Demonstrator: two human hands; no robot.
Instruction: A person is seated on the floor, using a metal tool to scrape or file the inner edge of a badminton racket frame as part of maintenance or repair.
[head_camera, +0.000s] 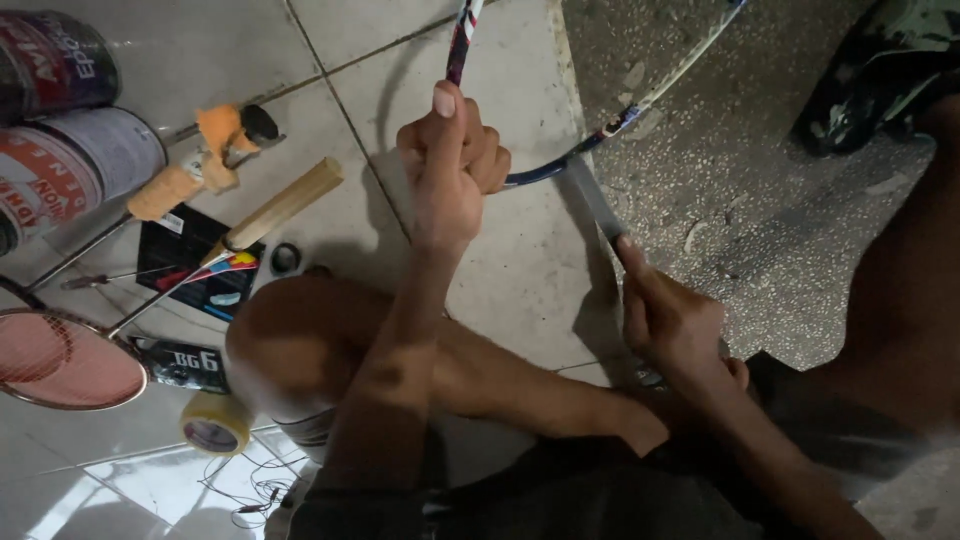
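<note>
Seated on a tiled floor (500, 290) with a bare knee (300, 345) raised, a person works on a racket frame (560, 165). The right hand (670, 325), at about 4 o'clock, is closed around the handle of a flat blade (592, 198), forefinger laid along it, with the blade's tip touching the blue rim just past the other hand. The left hand (450, 160), near centre, is clenched on the rim, thumb pressed up along it at 12 o'clock; the frame arcs away toward 1 o'clock, its far part out of view.

Done well, the step seems to call for a firm brace on the rim, short controlled strokes, and the blade angled away from the gripping fingers, which sit close to the edge.

At 8 o'clock lie a tape roll (213, 422) and loose string (250, 485); at 9 o'clock a strung racket (60, 358) and a dark packet (185, 365). Farther, at 10 o'clock, a bare wooden handle (285, 203), an orange grip (185, 170) on another shaft, and two paint cans (70, 160).
</note>
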